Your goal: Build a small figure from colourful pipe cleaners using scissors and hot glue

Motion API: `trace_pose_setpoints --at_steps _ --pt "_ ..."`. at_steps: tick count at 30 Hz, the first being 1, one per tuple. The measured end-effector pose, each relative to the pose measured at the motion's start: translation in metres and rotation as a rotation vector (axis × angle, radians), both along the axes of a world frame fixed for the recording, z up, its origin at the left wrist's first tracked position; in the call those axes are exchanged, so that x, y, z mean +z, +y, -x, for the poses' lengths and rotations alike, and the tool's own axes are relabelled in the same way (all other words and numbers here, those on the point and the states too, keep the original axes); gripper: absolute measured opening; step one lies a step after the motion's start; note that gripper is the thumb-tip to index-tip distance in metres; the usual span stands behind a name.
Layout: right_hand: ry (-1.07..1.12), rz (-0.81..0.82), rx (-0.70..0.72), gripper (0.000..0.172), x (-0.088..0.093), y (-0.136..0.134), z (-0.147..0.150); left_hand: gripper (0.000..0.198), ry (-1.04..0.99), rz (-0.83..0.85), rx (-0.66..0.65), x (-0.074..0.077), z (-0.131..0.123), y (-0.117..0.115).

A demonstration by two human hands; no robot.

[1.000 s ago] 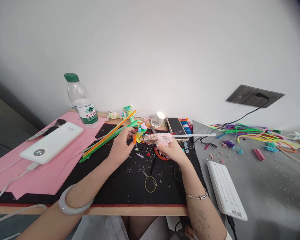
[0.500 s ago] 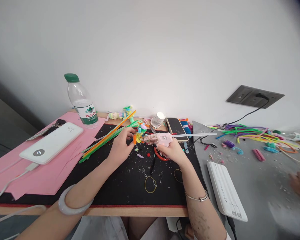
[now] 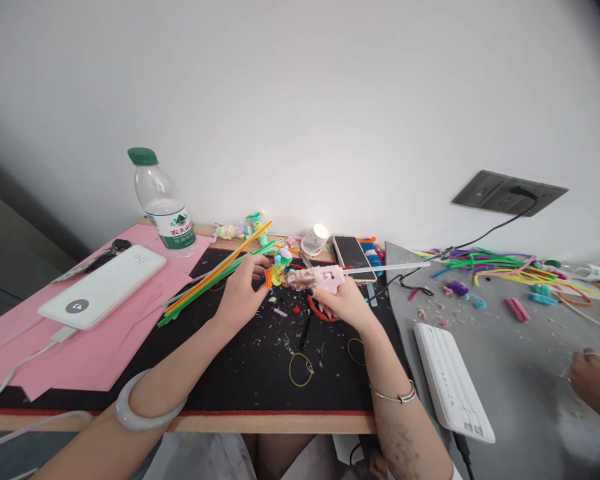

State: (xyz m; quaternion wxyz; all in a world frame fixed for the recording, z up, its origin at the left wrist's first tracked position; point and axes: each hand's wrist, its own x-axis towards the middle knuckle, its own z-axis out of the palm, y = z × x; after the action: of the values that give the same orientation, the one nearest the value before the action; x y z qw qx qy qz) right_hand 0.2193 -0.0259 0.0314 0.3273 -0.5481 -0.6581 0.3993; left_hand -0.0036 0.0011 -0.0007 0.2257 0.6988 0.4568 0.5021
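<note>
Above the black mat (image 3: 260,373), my left hand (image 3: 245,287) pinches a small fuzzy figure (image 3: 280,267) in yellow, blue and orange. My right hand (image 3: 343,301) is wrapped round a pink glue gun (image 3: 327,279), with a long clear stick coming out of its back end to the right. The gun's front end points left and meets or nearly meets the figure; the exact contact is too small to tell. A red ring (image 3: 323,310) lies partly behind my right hand.
A bottle (image 3: 170,217) and a white power bank (image 3: 105,287) stand left on pink paper (image 3: 125,347). Behind are a paper cup (image 3: 315,240) and a phone (image 3: 354,259). At right lie another power bank (image 3: 453,380), coloured stems (image 3: 510,270) and another person's hand (image 3: 597,380).
The glue stick's far end has shifted slightly left and up. The other person's hand at the right has moved a little left and down. My left hand holds nearly the same pose.
</note>
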Motion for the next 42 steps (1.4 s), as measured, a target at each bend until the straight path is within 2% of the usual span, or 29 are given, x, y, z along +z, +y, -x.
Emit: trace_pose_setpoints --at_steps 4,11,25,34,39,42 --pt "-0.022 -0.019 -0.009 0.024 -0.001 0.000 0.000 0.027 0.007 0.014 -0.003 0.001 0.000 -0.001" --pt "-0.107 -0.144 -0.016 0.022 0.000 0.002 -0.001 0.027 0.026 0.013 0.000 0.002 -0.001 -0.001" --pt "-0.158 -0.230 -0.001 0.023 0.001 0.001 -0.001 0.025 0.046 -0.012 0.031 0.002 0.000 -0.001" --pt "-0.207 -0.336 0.035 0.028 0.007 -0.004 0.007 0.030 0.143 -0.008 0.120 0.003 0.002 -0.002" --pt "-0.315 -0.388 -0.028 0.023 0.010 -0.005 0.007 0.026 0.084 0.035 0.159 0.006 0.001 -0.002" --pt "-0.231 -0.375 -0.106 0.026 0.011 -0.004 0.006 0.026 -0.062 0.117 0.140 0.006 -0.001 -0.001"
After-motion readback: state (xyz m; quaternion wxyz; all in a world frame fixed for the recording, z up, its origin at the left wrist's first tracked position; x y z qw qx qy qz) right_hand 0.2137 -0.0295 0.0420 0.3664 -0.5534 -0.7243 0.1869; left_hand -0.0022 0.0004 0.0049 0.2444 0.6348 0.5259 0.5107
